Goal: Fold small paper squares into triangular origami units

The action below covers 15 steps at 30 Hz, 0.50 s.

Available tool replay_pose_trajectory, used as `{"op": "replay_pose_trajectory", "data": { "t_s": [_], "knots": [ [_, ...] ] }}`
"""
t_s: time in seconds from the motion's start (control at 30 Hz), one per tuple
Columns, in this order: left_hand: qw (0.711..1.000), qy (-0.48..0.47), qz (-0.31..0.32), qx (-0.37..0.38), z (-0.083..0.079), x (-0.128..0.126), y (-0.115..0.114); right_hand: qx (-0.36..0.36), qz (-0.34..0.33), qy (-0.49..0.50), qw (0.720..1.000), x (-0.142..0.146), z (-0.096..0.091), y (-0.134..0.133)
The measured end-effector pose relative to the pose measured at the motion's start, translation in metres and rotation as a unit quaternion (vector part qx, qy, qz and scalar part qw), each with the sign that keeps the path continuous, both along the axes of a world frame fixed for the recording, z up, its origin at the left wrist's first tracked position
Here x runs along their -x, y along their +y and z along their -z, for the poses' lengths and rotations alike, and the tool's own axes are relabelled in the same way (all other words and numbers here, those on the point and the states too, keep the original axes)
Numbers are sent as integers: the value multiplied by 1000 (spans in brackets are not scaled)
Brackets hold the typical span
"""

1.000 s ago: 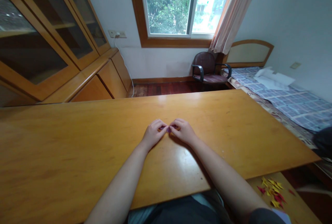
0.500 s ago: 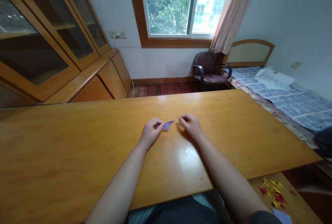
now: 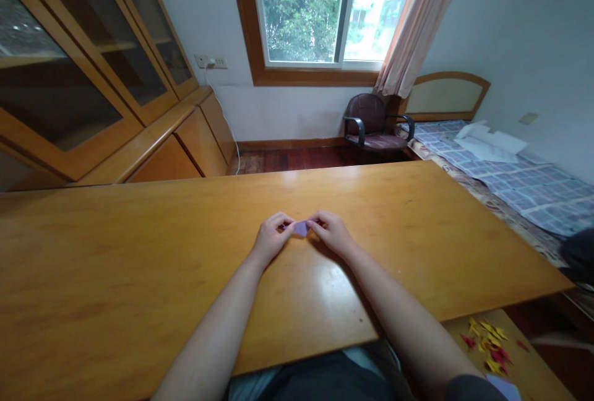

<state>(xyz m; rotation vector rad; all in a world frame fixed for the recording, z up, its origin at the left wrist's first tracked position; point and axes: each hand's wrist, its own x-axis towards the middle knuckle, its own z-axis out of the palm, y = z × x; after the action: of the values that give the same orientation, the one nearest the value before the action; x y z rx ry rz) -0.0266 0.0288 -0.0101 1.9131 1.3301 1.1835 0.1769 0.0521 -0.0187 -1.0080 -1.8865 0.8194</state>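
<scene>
A small piece of folded purple paper [image 3: 301, 228] is held just above the wooden table [image 3: 139, 265], near its middle. My left hand [image 3: 273, 233] pinches its left end between thumb and fingers. At the other end, my right hand [image 3: 330, 231] has its thumb and fingertips closed on the paper's right tip. Between the two hands only the middle of the paper shows; the ends are covered by my fingers.
Several yellow and red folded paper pieces [image 3: 492, 342] lie on a lower surface at the bottom right, with purple paper [image 3: 505, 387] near my right sleeve. Beyond the table stand an office chair [image 3: 371, 121], a bed [image 3: 524, 169] and a glass-fronted cabinet [image 3: 130, 169].
My right hand has moved left and taken hold of the purple paper's right tip, which stood free before. My left hand has kept its pinch almost in place.
</scene>
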Motion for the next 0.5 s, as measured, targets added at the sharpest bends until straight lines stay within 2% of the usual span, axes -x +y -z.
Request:
{"op": "replay_pose_trajectory", "data": {
  "t_s": [0.2, 0.37, 0.5],
  "knots": [
    [996, -62, -54, 41, 9, 7, 7, 71, 36, 64, 995, -6, 6, 6],
    [979, -146, -122, 78, 14, 15, 12, 151, 57, 150, 975, -10, 6, 11],
    [980, -150, -123, 41, 11, 13, 9, 178, 57, 168, 968, -9, 4, 12]
  ]
}}
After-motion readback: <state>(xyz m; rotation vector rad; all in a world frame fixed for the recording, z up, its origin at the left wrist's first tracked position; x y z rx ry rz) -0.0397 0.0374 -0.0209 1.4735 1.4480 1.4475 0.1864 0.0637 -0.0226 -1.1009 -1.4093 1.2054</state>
